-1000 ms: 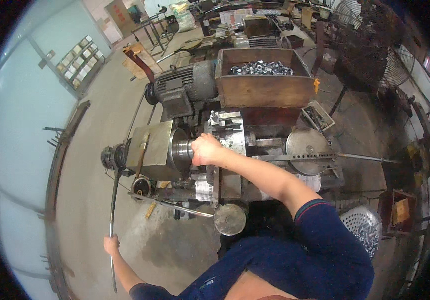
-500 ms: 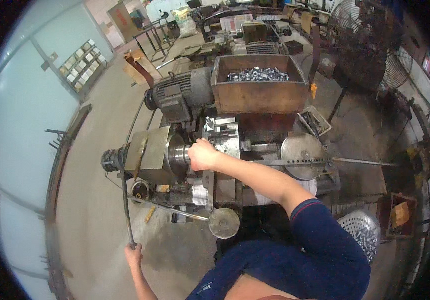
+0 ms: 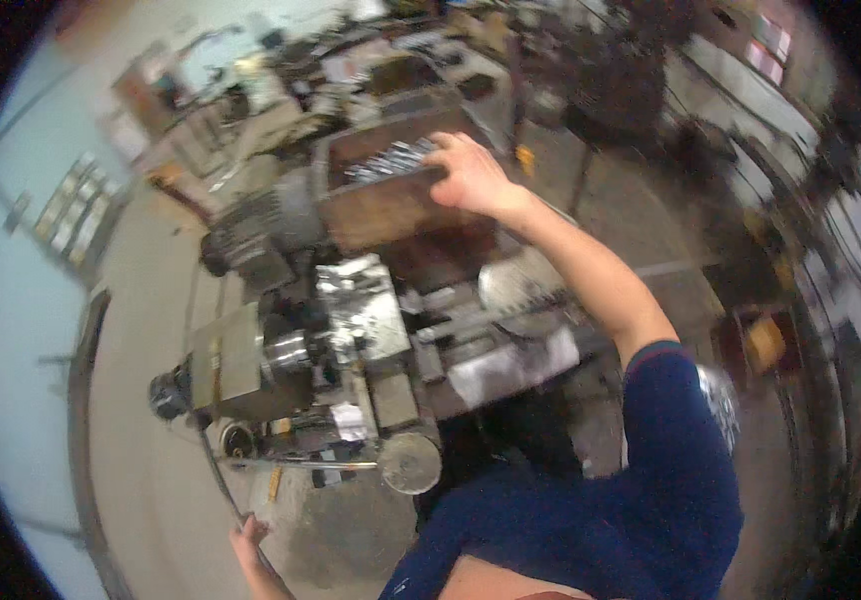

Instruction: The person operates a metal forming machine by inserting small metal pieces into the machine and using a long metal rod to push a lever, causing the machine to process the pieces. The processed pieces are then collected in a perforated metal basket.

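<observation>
My right hand (image 3: 473, 178) is over the right front rim of a rusty metal box (image 3: 391, 215). Its fingers look bent but apart from the thumb, slightly blurred, with nothing visible between them. Small shiny metal parts (image 3: 386, 163) lie heaped in the box. Low on the left, my left hand (image 3: 248, 545) is closed round the lower end of a long metal lever (image 3: 219, 475). That lever runs up to a lathe-like machine, whose headstock (image 3: 231, 355) and bright spindle nose (image 3: 289, 350) stand left of a shiny carriage (image 3: 363, 310).
An electric motor (image 3: 251, 235) sits behind the headstock. A round handwheel disc (image 3: 411, 463) projects at the front, and a larger disc (image 3: 521, 295) lies to the right. A perforated basket (image 3: 719, 405) of metal parts is partly behind my sleeve. A small box (image 3: 766, 345) stands farther right.
My right hand has left the spindle and moved up and away to the metal box. My left hand has stayed on the lever, whose lower end is slightly lower. The view has shifted and blurred.
</observation>
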The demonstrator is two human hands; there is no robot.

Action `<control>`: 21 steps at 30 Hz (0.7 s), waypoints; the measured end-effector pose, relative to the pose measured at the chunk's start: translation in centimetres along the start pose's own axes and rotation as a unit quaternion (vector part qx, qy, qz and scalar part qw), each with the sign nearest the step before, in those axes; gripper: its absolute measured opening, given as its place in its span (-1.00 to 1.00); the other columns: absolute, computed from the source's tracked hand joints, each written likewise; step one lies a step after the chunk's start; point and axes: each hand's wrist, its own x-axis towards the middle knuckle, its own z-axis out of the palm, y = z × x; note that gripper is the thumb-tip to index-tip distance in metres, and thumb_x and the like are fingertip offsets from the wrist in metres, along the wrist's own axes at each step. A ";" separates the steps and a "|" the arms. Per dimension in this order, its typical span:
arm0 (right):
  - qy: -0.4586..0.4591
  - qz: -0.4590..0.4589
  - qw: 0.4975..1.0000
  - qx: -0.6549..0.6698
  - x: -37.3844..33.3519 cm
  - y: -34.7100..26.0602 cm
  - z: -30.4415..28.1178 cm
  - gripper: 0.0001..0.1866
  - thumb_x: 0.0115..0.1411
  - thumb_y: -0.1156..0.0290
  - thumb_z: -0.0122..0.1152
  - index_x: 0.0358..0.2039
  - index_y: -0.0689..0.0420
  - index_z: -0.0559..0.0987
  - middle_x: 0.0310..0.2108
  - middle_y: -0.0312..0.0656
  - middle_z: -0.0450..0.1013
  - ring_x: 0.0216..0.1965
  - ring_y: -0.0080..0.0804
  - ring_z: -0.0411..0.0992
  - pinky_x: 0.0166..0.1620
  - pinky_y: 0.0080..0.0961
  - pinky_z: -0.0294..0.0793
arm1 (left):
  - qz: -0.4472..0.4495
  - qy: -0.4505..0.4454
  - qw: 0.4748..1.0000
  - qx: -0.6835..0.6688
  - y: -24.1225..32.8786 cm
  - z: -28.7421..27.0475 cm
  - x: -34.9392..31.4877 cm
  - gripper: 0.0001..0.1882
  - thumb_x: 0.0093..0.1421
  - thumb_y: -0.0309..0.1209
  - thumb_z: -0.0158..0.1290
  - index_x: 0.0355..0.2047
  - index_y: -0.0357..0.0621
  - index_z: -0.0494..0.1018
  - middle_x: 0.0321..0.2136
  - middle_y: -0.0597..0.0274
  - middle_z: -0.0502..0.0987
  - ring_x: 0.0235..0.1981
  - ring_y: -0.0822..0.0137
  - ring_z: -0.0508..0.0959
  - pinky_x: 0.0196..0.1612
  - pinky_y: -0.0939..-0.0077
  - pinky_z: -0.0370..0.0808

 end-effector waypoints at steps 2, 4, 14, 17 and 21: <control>-0.046 0.028 0.998 -0.012 -4.0 1.4 -2.8 -0.58 -0.30 0.31 0.11 -0.31 0.11 0.55 -0.04 0.06 0.29 -0.06 -0.03 0.28 -0.01 -0.34 0.29 | -0.017 0.008 1.000 0.019 -1.1 -1.2 0.5 -0.59 0.03 -0.32 0.07 -0.23 -0.43 0.30 -0.58 0.05 0.44 -0.59 0.23 0.47 -0.50 0.35 0.49; -0.070 0.059 0.996 0.014 -9.4 3.3 -5.6 -0.60 -0.30 0.30 0.12 -0.34 0.12 0.55 -0.07 0.05 0.32 -0.09 -0.03 0.32 -0.05 -0.34 0.32 | -0.053 0.000 0.998 -0.015 -2.7 -2.8 0.9 -0.54 0.05 -0.27 0.06 -0.17 -0.41 0.29 -0.56 0.07 0.44 -0.57 0.24 0.47 -0.47 0.35 0.48; -0.197 0.569 0.774 -0.196 -50.8 6.4 -15.7 -0.76 -0.28 0.27 0.11 -0.55 0.06 0.59 -0.46 -0.10 0.49 -0.38 -0.18 0.46 -0.31 -0.36 0.45 | -0.050 -0.040 0.998 -0.018 -1.9 -1.6 0.7 -0.41 0.05 -0.15 0.04 -0.01 -0.29 0.21 -0.50 0.16 0.43 -0.46 0.28 0.44 -0.32 0.43 0.42; -0.226 0.493 0.831 -0.124 -55.2 5.9 -13.2 -0.76 -0.25 0.24 0.10 -0.55 0.04 0.60 -0.44 -0.10 0.49 -0.35 -0.18 0.46 -0.23 -0.40 0.45 | -0.045 -0.049 0.997 -0.040 -4.0 -4.0 1.8 -0.40 0.03 -0.15 0.07 -0.01 -0.26 0.22 -0.50 0.18 0.42 -0.45 0.29 0.43 -0.31 0.41 0.41; -0.425 0.540 0.701 -0.190 -51.6 3.7 -10.1 -0.68 -0.22 0.29 0.04 -0.45 0.21 0.55 -0.38 0.01 0.47 -0.25 -0.16 0.44 -0.19 -0.38 0.43 | -0.038 -0.022 0.998 -0.044 -3.3 -3.0 0.6 -0.39 0.00 -0.15 0.11 -0.01 -0.25 0.23 -0.51 0.19 0.41 -0.46 0.30 0.42 -0.31 0.40 0.41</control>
